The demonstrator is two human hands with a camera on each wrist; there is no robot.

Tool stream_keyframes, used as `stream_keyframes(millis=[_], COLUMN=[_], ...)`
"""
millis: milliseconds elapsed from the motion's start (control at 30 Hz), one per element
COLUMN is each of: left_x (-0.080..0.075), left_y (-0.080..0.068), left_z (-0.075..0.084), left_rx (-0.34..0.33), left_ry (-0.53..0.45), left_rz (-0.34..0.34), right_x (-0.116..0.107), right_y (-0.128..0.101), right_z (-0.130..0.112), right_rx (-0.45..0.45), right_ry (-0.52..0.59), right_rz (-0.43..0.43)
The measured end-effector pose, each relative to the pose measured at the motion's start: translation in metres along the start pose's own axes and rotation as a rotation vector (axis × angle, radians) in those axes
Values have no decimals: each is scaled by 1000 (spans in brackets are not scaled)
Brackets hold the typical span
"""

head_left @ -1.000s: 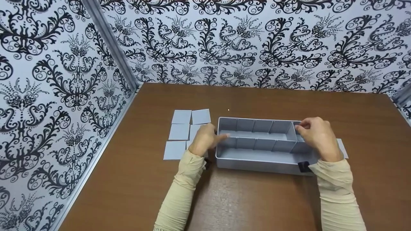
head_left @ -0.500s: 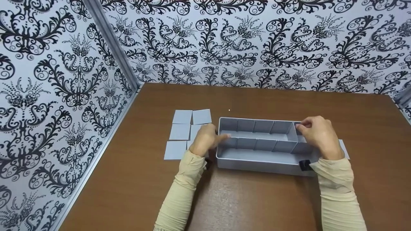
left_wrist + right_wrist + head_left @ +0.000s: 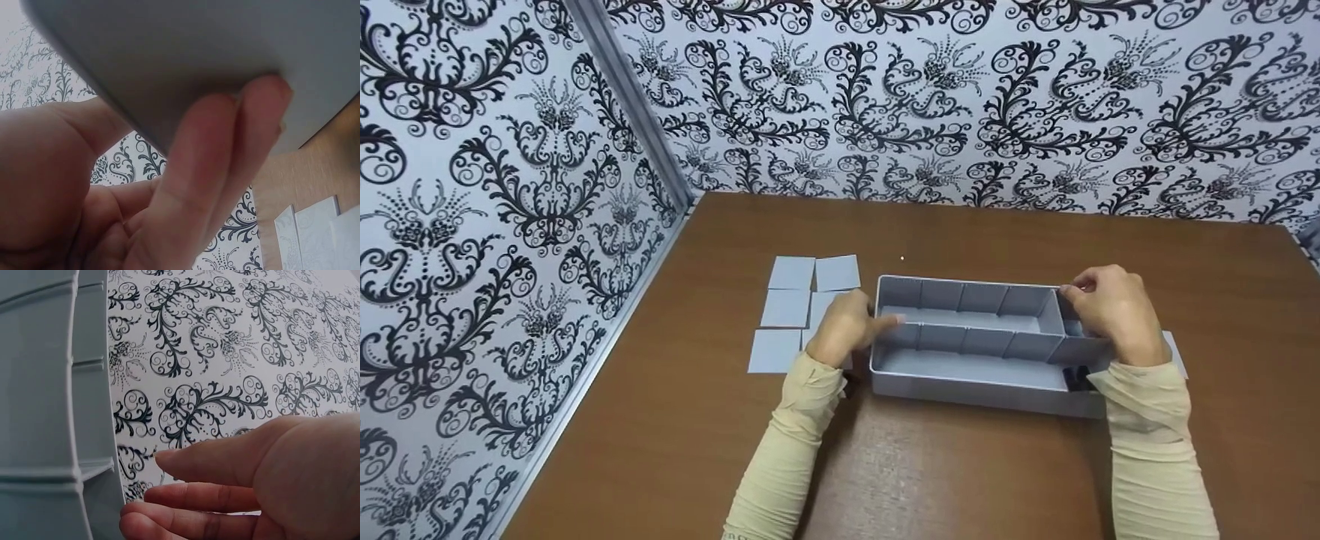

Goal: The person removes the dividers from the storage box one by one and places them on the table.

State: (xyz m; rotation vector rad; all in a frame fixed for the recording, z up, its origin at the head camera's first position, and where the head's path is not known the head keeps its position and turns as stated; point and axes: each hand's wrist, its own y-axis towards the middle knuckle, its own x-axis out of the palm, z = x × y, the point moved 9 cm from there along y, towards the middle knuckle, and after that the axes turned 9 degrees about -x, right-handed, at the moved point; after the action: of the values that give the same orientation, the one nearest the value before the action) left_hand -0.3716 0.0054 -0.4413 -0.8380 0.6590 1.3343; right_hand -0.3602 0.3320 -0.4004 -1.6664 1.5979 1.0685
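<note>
A long grey plastic organizer box (image 3: pixel 960 384) stands on the wooden table, split lengthwise by a middle wall. A short cross divider (image 3: pixel 1051 313) stands in its back row, near the right end. My left hand (image 3: pixel 842 328) grips the left end wall, thumb over the rim; in the left wrist view its fingers (image 3: pixel 194 149) press the wall's outer face. My right hand (image 3: pixel 1114 309) is over the back right corner. In the right wrist view its thumb and fingers are apart with nothing between them, fingertips right at the back rim (image 3: pixel 117 461).
Several flat light-grey square plates (image 3: pixel 791 272) lie in two columns left of the box, partly behind my left hand. Another grey plate (image 3: pixel 1175 352) shows beyond my right wrist. Patterned wall panels (image 3: pixel 930 112) rise behind and to the left of the table (image 3: pixel 930 480).
My right hand has risen slightly and shifted back from the right compartment to the box's back rim. My left hand keeps its grip on the left end wall.
</note>
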Motion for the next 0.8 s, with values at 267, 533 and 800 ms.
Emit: stream_keyframes(millis=[267,533,800], left_x=[-1,-1,0], left_y=[-1,-1,0], left_z=[1,2,-1], left_rx=[19,34,-2], left_ry=[-1,4,5], left_rz=[3,9,3], right_x=[9,18,22], right_y=[7,6,8], right_z=[4,7,3], right_rx=[10,32,21], right_ry=[-29,-34,-37], right_rz=[-15,-87,-113])
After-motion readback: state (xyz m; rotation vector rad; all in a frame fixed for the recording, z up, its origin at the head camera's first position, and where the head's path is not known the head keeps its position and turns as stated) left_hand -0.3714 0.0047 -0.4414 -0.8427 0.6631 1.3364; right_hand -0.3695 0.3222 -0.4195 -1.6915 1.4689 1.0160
